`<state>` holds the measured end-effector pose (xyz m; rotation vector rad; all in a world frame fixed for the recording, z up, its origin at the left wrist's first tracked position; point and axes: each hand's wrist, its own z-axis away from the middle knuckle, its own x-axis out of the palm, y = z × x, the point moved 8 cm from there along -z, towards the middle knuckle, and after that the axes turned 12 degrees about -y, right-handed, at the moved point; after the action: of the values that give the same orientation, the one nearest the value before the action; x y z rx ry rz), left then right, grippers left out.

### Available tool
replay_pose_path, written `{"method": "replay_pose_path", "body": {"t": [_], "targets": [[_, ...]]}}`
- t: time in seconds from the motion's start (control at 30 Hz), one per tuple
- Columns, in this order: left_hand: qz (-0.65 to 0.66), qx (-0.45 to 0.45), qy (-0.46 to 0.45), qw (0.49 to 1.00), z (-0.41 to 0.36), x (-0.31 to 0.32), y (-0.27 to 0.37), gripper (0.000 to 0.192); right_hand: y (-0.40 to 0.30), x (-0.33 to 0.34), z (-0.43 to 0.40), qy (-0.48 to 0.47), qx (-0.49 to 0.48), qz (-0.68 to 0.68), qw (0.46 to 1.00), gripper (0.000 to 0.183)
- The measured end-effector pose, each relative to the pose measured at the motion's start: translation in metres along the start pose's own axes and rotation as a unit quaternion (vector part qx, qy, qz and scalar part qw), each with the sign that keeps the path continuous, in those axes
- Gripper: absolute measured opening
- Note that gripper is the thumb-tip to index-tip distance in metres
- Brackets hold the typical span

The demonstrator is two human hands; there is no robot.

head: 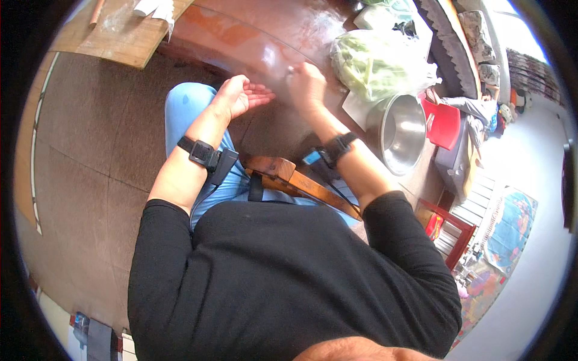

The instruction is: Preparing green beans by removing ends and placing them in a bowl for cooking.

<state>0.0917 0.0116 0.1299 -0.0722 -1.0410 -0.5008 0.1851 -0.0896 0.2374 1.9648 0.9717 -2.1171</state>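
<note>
Palm turned up, my left hand (237,97) hangs over my left knee near the edge of a glossy reddish-brown wooden table (244,40). Its fingers are stretched out and nothing lies in it. My right hand (309,88) is curled into a fist in front of the same edge, apart from the left. Blur hides whether the fist holds something; a small pale spot shows at its fingers. Right of that fist, a clear plastic bag of pale green leafy vegetables (370,67) rests on the table. Just below the bag is a shiny stainless steel basin (404,135), tilted in view.
A floury wooden board (131,40) juts out at upper left, bearing a rolling pin (96,13). Between my legs is a wooden seat edge (311,185). A red plastic chair (445,124) stands beyond the basin. Black straps with small devices circle both forearms.
</note>
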Motion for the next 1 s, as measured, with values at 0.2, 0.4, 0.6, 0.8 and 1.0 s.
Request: {"method": "replay_pose_path", "body": {"t": [0.2,0.4,0.6,0.8,1.0], "targets": [[-0.058,0.030,0.015,0.998,-0.003,0.004,0.006,0.034,-0.057,0.016,-0.008,0.018,-0.106,-0.035,0.994,0.008],[-0.005,0.030,0.049,0.998,-0.002,-0.007,0.006,0.027,-0.068,0.002,0.015,0.005,-0.211,-0.114,0.971,0.011],[-0.029,0.042,0.001,0.999,-0.020,-0.036,0.002,0.026,-0.080,0.043,0.022,-0.115,-0.306,0.102,0.939,0.009],[-0.029,0.078,-0.006,0.996,0.002,-0.043,0.008,0.026,-0.064,0.056,0.002,-0.256,-0.131,-0.167,0.943,0.018],[-0.163,0.078,-0.121,0.976,0.059,0.032,0.023,0.032,-0.041,0.021,0.009,-0.351,0.068,-0.681,0.639,0.012]]}}
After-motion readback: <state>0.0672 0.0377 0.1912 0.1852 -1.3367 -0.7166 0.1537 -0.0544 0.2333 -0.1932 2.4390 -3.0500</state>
